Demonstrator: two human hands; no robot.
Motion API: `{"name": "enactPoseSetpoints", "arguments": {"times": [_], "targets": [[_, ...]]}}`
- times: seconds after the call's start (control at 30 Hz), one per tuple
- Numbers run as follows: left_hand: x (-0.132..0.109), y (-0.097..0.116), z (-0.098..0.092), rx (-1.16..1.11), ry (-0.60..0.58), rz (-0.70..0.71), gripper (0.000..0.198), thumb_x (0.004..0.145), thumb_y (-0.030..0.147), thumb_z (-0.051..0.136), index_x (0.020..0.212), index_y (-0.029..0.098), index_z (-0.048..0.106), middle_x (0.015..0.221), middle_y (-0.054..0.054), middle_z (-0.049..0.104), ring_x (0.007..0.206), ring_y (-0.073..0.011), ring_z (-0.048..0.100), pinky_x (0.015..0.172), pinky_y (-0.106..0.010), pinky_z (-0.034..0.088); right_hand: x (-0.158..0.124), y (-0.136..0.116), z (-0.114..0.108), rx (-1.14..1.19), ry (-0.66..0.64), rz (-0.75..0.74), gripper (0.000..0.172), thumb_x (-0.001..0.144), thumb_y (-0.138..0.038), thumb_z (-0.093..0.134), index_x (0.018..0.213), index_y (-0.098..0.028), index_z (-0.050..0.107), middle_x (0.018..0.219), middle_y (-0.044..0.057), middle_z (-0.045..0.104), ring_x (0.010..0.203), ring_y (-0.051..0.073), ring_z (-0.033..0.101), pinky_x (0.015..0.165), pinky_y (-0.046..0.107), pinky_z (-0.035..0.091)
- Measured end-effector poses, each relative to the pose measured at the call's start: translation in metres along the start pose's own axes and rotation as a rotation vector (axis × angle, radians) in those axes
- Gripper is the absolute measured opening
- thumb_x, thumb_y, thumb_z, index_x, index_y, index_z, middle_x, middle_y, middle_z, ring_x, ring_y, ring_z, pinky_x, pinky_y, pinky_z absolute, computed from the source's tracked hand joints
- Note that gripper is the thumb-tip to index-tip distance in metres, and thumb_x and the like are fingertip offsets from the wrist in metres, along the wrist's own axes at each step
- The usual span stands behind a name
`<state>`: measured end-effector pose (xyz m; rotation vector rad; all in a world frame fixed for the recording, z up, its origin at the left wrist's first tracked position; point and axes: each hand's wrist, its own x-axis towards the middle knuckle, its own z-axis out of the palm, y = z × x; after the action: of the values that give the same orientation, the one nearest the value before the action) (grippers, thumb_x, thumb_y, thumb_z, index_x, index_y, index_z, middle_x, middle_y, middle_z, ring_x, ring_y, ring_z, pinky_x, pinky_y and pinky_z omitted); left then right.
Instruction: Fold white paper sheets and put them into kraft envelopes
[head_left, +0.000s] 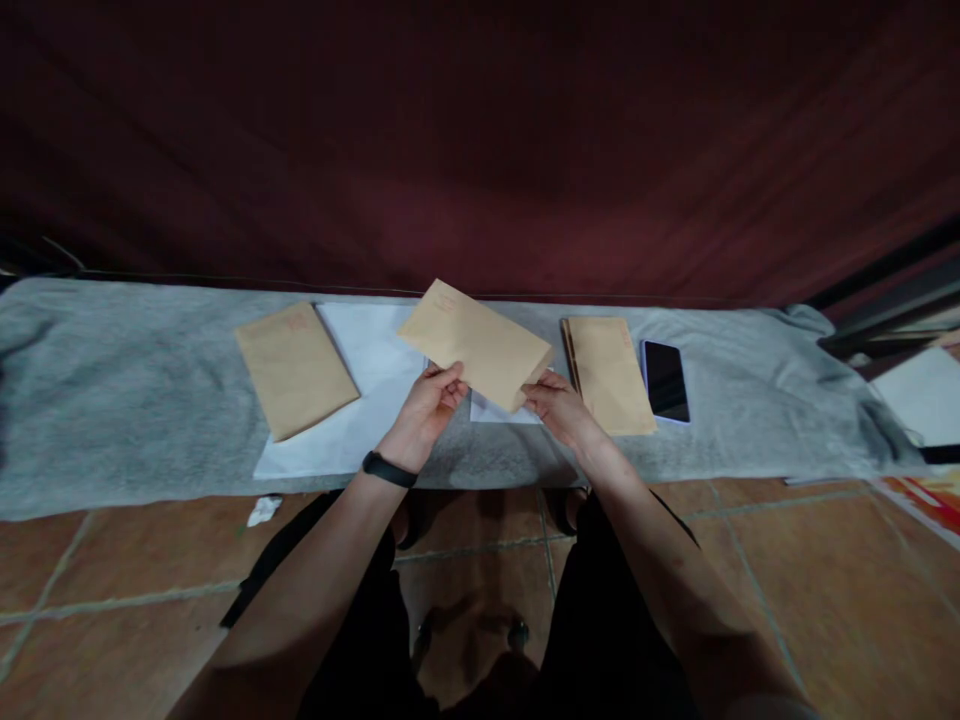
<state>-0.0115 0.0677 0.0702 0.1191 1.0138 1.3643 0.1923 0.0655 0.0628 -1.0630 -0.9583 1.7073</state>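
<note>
A brown paper envelope [476,340] is held tilted above the grey cloth, between both hands. My left hand [427,405] pinches its lower edge, thumb on top, and wears a black wristband. At the envelope's right end, my right hand [556,402] is closed on the flap side. Under the held envelope, part of a white sheet [499,410] shows. To the right lies a stack of brown envelopes [611,375]. On the left another brown envelope [296,370] rests partly over white paper [360,400].
A phone [666,381] with a pale purple edge lies right of the stack. The grey cloth [135,390] covers a narrow bench against a dark red curtain [480,150]. A crumpled white tissue [264,510] is on the tiled floor [150,560].
</note>
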Motion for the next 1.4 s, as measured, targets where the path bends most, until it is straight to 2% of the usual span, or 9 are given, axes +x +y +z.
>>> {"name": "enactPoseSetpoints", "arguments": {"times": [0.23, 0.4, 0.6, 0.7, 0.77, 0.83, 0.93, 1.13, 1.4], "targets": [[-0.005, -0.002, 0.004, 0.017, -0.073, -0.015, 0.03, 0.067, -0.002, 0.081, 0.07, 0.018, 0.059, 0.067, 0.004, 0.065, 0.061, -0.0077, 0.063, 0.059, -0.018, 0.053, 0.003, -0.004, 0.0, -0.028, 0.075, -0.031, 0.036, 0.066, -0.046, 0.077, 0.093, -0.023, 0.069, 0.083, 0.001, 0.077, 0.087, 0.022, 0.073, 0.076, 0.034, 0.059], [-0.014, -0.011, 0.008, 0.098, -0.187, -0.026, 0.026, 0.067, 0.002, 0.083, 0.082, 0.016, 0.068, 0.075, 0.002, 0.07, 0.066, -0.0093, 0.066, 0.068, -0.023, 0.056, 0.009, -0.005, -0.013, -0.418, 0.219, -0.184, 0.026, 0.076, -0.045, 0.068, 0.09, -0.024, 0.07, 0.081, 0.002, 0.075, 0.095, 0.024, 0.069, 0.081, 0.035, 0.057], [-0.021, -0.02, 0.007, 0.372, -0.314, -0.042, 0.021, 0.075, 0.03, 0.085, 0.077, 0.016, 0.069, 0.079, -0.007, 0.074, 0.074, -0.0178, 0.071, 0.074, -0.031, 0.057, 0.011, -0.013, -0.028, -0.467, 0.29, -0.298, 0.02, 0.08, -0.041, 0.06, 0.089, -0.025, 0.066, 0.081, 0.0, 0.071, 0.09, 0.021, 0.067, 0.078, 0.031, 0.055], [-0.031, -0.022, 0.008, 0.692, -0.347, 0.259, 0.025, 0.081, 0.043, 0.079, 0.079, 0.019, 0.071, 0.08, -0.008, 0.073, 0.078, -0.0213, 0.07, 0.076, -0.035, 0.056, 0.01, -0.017, -0.03, -0.418, 0.286, -0.251, 0.02, 0.082, -0.041, 0.062, 0.094, -0.026, 0.066, 0.077, -0.002, 0.07, 0.086, 0.02, 0.066, 0.074, 0.029, 0.054], [-0.039, -0.018, 0.01, 0.945, -0.351, 0.618, 0.026, 0.082, 0.046, 0.077, 0.094, 0.024, 0.073, 0.106, -0.009, 0.075, 0.107, -0.028, 0.068, 0.097, -0.043, 0.051, 0.008, -0.019, -0.03, -0.391, 0.268, -0.22, 0.022, 0.082, -0.042, 0.062, 0.097, -0.025, 0.066, 0.078, -0.001, 0.071, 0.086, 0.02, 0.067, 0.073, 0.029, 0.053], [-0.047, -0.009, 0.013, 1.221, -0.362, 0.911, 0.05, 0.078, 0.049, 0.08, 0.122, 0.029, 0.067, 0.145, -0.01, 0.058, 0.142, -0.0355, 0.044, 0.117, -0.054, 0.034, 0.003, -0.021, -0.03, -0.357, 0.207, -0.181, 0.026, 0.08, -0.044, 0.064, 0.098, -0.025, 0.068, 0.08, 0.0, 0.072, 0.086, 0.021, 0.069, 0.072, 0.029, 0.054], [-0.052, 0.008, 0.012, 1.584, -0.418, 1.078, 0.095, 0.071, 0.057, 0.083, 0.152, 0.031, 0.041, 0.169, -0.011, 0.022, 0.156, -0.0421, 0.007, 0.122, -0.067, 0.01, -0.003, -0.022, -0.029, -0.324, 0.046, -0.101, 0.03, 0.077, -0.046, 0.067, 0.097, -0.024, 0.07, 0.082, 0.001, 0.074, 0.085, 0.022, 0.07, 0.069, 0.029, 0.054], [-0.036, 0.015, -0.01, 1.901, -0.725, 0.988, 0.121, 0.071, 0.061, 0.081, 0.163, 0.031, 0.009, 0.166, -0.016, 0.027, 0.154, -0.0423, 0.019, 0.122, -0.068, -0.001, -0.007, -0.02, -0.025, -0.396, -0.181, -0.004, 0.023, 0.072, -0.034, 0.07, 0.091, -0.022, 0.074, 0.078, -0.003, 0.075, 0.08, 0.019, 0.07, 0.072, 0.026, 0.053], [-0.03, 0.011, -0.015, 1.944, -0.692, 0.918, 0.12, 0.072, 0.053, 0.082, 0.163, 0.034, 0.005, 0.161, -0.014, 0.032, 0.149, -0.0404, 0.028, 0.123, -0.066, 0.001, 0.002, -0.01, -0.022, -0.377, -0.206, 0.034, 0.026, 0.071, -0.03, 0.068, 0.095, -0.02, 0.073, 0.078, -0.003, 0.075, 0.074, 0.017, 0.069, 0.065, 0.023, 0.052]]}}
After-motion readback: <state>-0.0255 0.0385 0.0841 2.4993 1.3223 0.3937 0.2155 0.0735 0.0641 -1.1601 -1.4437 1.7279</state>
